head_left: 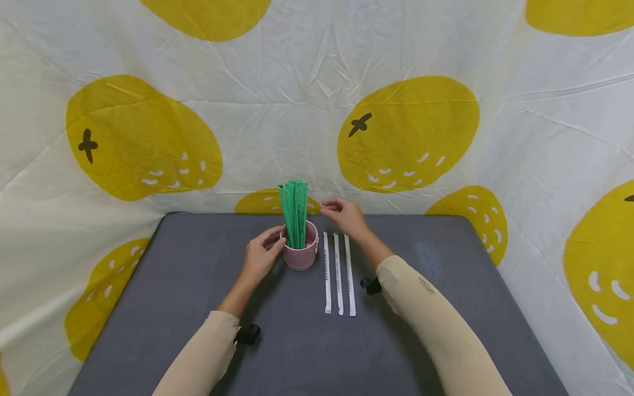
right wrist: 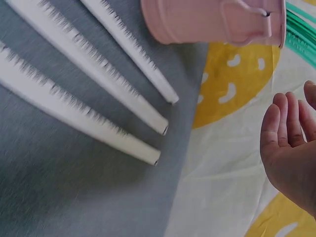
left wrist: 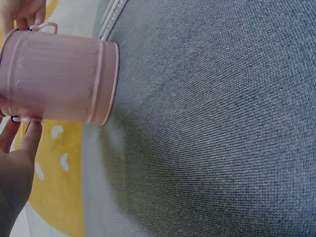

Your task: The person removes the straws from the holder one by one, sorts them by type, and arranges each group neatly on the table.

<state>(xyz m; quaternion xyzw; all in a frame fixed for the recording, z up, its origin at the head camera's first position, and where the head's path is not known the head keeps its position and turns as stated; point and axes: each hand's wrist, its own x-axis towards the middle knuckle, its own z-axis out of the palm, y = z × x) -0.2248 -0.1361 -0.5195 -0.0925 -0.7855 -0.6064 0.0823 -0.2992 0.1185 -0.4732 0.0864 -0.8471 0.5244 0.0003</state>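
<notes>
A small pink bucket (head_left: 300,257) stands on the table, holding an upright bunch of green wrapped sticks (head_left: 295,214). At its left side my left hand (head_left: 261,254) grips the rim, and in the left wrist view the thumb (left wrist: 31,139) lies against the bucket's side handle (left wrist: 26,119). To the right of the bucket, my right hand (head_left: 343,213) hovers near the table's far edge, fingers loosely bent and holding nothing. Three white paper-wrapped sticks with printed lettering lie side by side below it: a left one (head_left: 327,275), a middle one (head_left: 339,275) and a right one (head_left: 349,275).
The dark grey table (head_left: 297,352) ends just beyond the bucket. Behind it hangs a pale cloth (head_left: 282,132) printed with large yellow fruit. Both forearms wear beige sleeves, each with a small black camera, such as the right one (head_left: 370,285).
</notes>
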